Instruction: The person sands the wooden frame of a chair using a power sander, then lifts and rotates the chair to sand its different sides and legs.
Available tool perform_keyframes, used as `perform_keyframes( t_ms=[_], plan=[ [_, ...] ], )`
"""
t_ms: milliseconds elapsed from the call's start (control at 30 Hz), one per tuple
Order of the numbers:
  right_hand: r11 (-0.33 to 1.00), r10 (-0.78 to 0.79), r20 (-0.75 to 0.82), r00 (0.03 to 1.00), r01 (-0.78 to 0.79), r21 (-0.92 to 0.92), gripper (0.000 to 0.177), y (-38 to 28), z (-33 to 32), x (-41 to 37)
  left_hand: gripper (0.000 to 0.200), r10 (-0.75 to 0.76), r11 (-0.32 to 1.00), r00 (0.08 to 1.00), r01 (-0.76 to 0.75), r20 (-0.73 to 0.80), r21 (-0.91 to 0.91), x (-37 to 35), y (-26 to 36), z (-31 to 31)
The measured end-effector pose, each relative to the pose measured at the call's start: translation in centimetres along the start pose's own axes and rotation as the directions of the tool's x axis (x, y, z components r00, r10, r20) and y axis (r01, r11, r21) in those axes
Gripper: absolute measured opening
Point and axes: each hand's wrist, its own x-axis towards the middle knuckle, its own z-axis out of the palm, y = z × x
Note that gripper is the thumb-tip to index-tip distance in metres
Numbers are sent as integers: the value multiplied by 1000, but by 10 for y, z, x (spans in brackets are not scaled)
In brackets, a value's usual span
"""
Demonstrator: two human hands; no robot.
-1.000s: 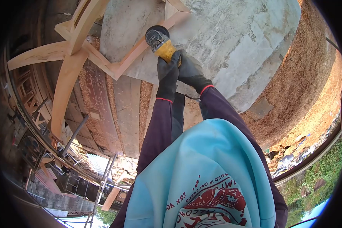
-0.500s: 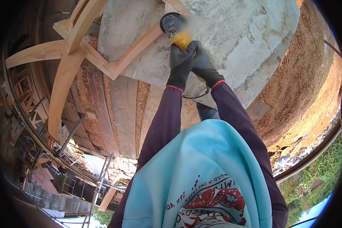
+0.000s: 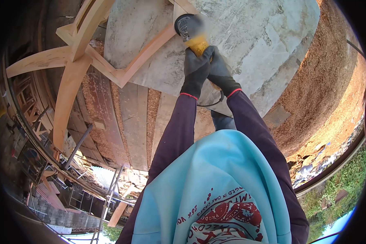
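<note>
A yellow angle grinder (image 3: 198, 44) with a round black head sits at the top middle of the view, its head against the end of a pale wooden piece (image 3: 149, 53). My left hand (image 3: 195, 68), in a dark glove with a red cuff edge, is wrapped round the grinder's body. Pressed close beside it, my right hand (image 3: 221, 70) in a matching glove grips the same body further back. Part of the grinder is hidden by my gloves, and a blurred patch covers the right of its head. A dark cord (image 3: 211, 104) loops out below my hands.
A stained grey-white board (image 3: 248, 44) lies under the grinder. Curved wooden parts (image 3: 65, 97) joined in a frame stand at the left. Planks (image 3: 134, 118) strewn with shavings run below, and a sawdust heap (image 3: 313, 93) spreads at the right.
The grinder and both hands have shifted slightly to the right and a little toward me. My grip on it is unchanged.
</note>
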Motion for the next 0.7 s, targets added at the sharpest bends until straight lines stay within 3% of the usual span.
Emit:
perform_keyframes(
  t_ms=[67,100,200,233,267,300,333,367,467,600,667,700],
  plan=[
    [989,-29,95,995,42,-139,54,21,13,-2,56,-6,997,1000,5,-10,-83,-11,6,-7],
    [960,16,114,993,17,-280,54,-7,8,-9,54,-40,989,998,34,-38,-144,-12,5,-12],
    [954,3,118,993,32,-299,56,-21,9,-6,49,-73,980,995,59,-69,-191,-12,10,-18],
    [982,75,160,984,-46,-183,59,-10,9,0,50,-43,988,998,37,-37,-148,-8,11,-14],
    [982,76,162,984,-46,-184,59,-4,5,2,52,-11,994,1000,10,-8,-112,-3,12,-9],
    [985,86,116,990,-68,-156,58,-4,-2,4,54,-10,1000,1000,10,9,-6,4,11,-4],
    [988,96,70,993,-86,-129,57,-5,-6,5,54,-11,1000,1000,11,6,-14,5,9,2],
    [993,43,73,996,-50,110,57,-6,-10,2,54,-25,999,999,23,26,39,6,8,9],
    [992,127,107,986,-126,-16,55,-10,-17,-3,54,-44,996,998,40,50,82,-6,17,8],
    [986,109,143,984,-89,-142,54,-3,4,-5,49,-104,993,994,102,-20,-59,-12,9,-9],
    [948,-3,123,992,42,-315,56,-22,3,-8,48,-95,976,995,91,-9,-199,-13,13,-15],
    [982,-56,94,994,72,-174,54,18,18,0,50,-93,982,995,87,-33,-168,-12,16,-12]
  ],
)
